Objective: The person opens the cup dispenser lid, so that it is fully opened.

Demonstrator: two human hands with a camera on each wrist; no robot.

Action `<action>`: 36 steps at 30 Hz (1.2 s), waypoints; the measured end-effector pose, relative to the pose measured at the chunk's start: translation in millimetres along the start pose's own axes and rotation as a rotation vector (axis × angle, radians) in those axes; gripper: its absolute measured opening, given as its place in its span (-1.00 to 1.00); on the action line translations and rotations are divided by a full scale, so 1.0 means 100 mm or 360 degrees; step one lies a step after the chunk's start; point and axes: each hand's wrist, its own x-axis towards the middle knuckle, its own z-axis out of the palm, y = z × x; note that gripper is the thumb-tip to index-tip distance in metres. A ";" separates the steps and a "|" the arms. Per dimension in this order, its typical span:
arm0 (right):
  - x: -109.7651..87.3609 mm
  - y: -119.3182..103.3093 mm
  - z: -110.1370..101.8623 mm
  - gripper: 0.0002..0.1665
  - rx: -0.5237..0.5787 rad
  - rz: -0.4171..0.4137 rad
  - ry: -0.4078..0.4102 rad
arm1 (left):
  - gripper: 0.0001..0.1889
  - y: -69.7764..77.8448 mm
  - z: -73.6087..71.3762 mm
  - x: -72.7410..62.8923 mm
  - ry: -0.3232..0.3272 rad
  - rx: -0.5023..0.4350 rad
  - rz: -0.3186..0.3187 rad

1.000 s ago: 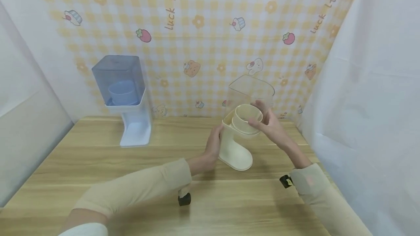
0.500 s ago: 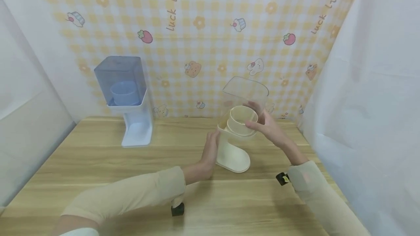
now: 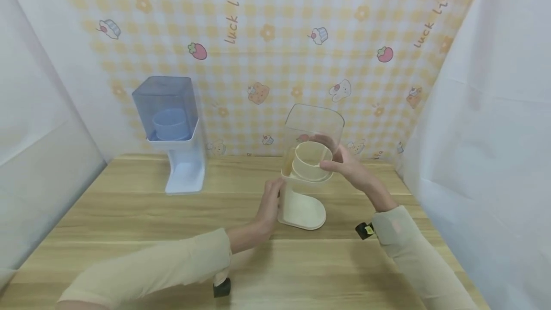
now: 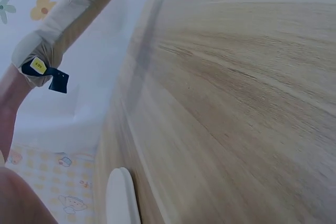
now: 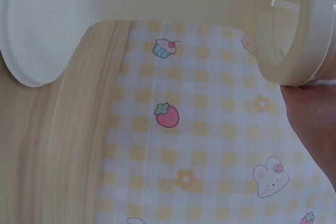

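Note:
A cream dispenser [image 3: 303, 212] with a rounded base stands on the table right of the middle in the head view. Its clear upper container [image 3: 314, 118] has a cream round cup-like piece [image 3: 307, 171] at its bottom. My right hand [image 3: 346, 169] grips the container's right side, thumb in front and fingers showing through the clear wall behind. My left hand [image 3: 267, 209] holds the left side of the stand, just under the container, with fingertips at its edge. In the right wrist view the base [image 5: 44, 30] and part of the right hand [image 5: 310, 114] show.
A second dispenser, white with a blue-tinted box [image 3: 165, 90], stands at the back left of the wooden table [image 3: 206, 219]. Behind the table hangs a yellow checked cloth [image 3: 267, 56], and a white sheet [image 3: 486, 123] closes off the right side.
The cream dispenser has shifted left and slightly toward me, and turned a little more upright. Both hands moved left with it, keeping contact. The head view has shifted slightly.

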 end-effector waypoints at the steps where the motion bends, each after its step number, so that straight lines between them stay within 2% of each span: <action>1: 0.00 0.01 -0.01 -0.09 0.0012 0.0007 -0.0009 | -0.41 0.01 -0.02 -0.01 -0.0006 0.0006 -0.0010; 6: 0.01 0.02 -0.07 -0.10 0.0039 -0.0006 -0.0058 | -0.29 0.08 -0.14 0.05 -0.0053 0.0061 -0.0031; 9: 0.04 0.00 -0.08 -0.17 0.0015 -0.0076 -0.0117 | -0.24 0.13 -0.22 0.16 -0.0096 -0.0033 0.0027; 11: 0.04 -0.03 -0.10 -0.17 0.0010 -0.0066 -0.0151 | -0.24 0.14 -0.28 0.25 -0.0191 -0.0062 0.0122; 13: 0.02 -0.06 -0.13 -0.12 0.0027 -0.0011 -0.0160 | -0.21 0.14 -0.35 0.35 -0.0351 -0.0037 0.0218; 16: -0.02 -0.10 -0.17 -0.02 0.0105 0.0048 -0.0103 | -0.05 0.12 -0.44 0.50 -0.0589 0.0186 0.0406; 20: -0.02 -0.18 -0.15 0.15 0.0175 -0.0017 0.0050 | 0.35 0.11 -0.50 0.67 -0.0748 0.0481 0.0539; 23: 0.00 -0.23 -0.05 0.37 0.0183 -0.0054 0.0223 | 0.46 0.09 -0.50 0.77 -0.0789 0.0593 0.0565; 26: 0.02 -0.26 0.08 0.49 0.0208 -0.0079 0.0363 | 0.43 0.07 -0.47 0.84 -0.0838 0.0545 0.0571; 30: 0.07 -0.28 0.18 0.52 0.0237 -0.0100 0.0444 | 0.32 0.06 -0.42 0.90 -0.0905 0.0428 0.0617; 33: 0.11 -0.28 0.21 0.53 0.0234 -0.0116 0.0506 | 0.26 0.07 -0.40 0.90 -0.0899 0.0402 0.0663; 36: 0.14 -0.28 0.24 0.54 0.0210 -0.0109 0.0552 | 0.24 0.07 -0.39 0.83 -0.0801 0.0409 0.0636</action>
